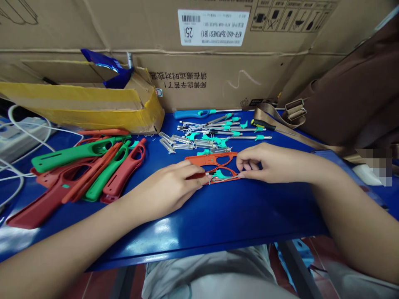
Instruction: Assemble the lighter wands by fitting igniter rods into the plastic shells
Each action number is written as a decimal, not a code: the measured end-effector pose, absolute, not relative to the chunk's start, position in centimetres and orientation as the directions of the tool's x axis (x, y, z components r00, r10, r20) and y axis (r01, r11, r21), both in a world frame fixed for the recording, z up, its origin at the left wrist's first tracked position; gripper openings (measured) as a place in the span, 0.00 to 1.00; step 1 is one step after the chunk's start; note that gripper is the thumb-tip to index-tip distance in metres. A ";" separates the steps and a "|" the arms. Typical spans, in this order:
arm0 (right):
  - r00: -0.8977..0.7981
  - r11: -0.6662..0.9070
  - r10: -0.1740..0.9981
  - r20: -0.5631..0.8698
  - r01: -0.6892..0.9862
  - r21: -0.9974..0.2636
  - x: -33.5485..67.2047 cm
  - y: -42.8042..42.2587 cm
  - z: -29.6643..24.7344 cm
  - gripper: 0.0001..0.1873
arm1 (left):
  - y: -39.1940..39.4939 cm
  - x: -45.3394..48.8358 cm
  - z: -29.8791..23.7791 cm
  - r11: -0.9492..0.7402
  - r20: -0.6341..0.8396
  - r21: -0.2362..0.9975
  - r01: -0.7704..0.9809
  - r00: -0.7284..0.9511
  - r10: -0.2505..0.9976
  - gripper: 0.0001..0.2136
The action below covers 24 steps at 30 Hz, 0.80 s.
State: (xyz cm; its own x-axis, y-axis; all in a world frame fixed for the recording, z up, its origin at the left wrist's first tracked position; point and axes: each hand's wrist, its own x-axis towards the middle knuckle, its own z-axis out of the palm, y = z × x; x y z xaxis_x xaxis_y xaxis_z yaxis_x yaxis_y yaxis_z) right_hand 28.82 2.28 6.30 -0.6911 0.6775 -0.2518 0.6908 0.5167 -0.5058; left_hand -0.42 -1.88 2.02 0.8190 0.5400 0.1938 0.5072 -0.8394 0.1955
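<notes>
An orange lighter shell half [234, 179] lies on the table between my hands, with a teal trigger [222, 173] inside it. A thin pale wire [222, 180] runs along its lower side. My left hand [179, 182] is closed around the shell's left part, thumb and forefinger together by the trigger; its fingers hide that end. At the right end, my right hand [260, 164] pinches the wire, its other fingers curled in. Just behind lies another orange shell half [218, 159], touching or nearly touching my right fingertips.
Behind are clear fuel tanks [183, 146], metal lighter tubes [252, 137] with teal parts, a blue lighter [191, 114] and a screwdriver [263, 124]. Red and green shells [75, 154] pile up at left. A yellow-taped box [118, 110], large carton [224, 68] and brown bag [346, 87] border the table [218, 220].
</notes>
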 end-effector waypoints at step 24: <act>-0.690 0.547 0.701 -0.179 0.681 -0.487 28.2 2.1 5.8 0.10 | -1.7 -0.8 2.0 -0.836 0.225 0.250 0.488 0.811 0.541 0.16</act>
State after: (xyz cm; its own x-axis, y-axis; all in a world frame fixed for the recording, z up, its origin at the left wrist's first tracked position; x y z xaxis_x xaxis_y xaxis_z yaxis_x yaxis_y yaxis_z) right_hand 28.22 2.05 5.79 -0.6904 0.7009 -0.1790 0.6812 0.5466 -0.4870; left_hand -0.80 -1.75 1.95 0.8108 0.5405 0.2246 0.4882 -0.8362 0.2500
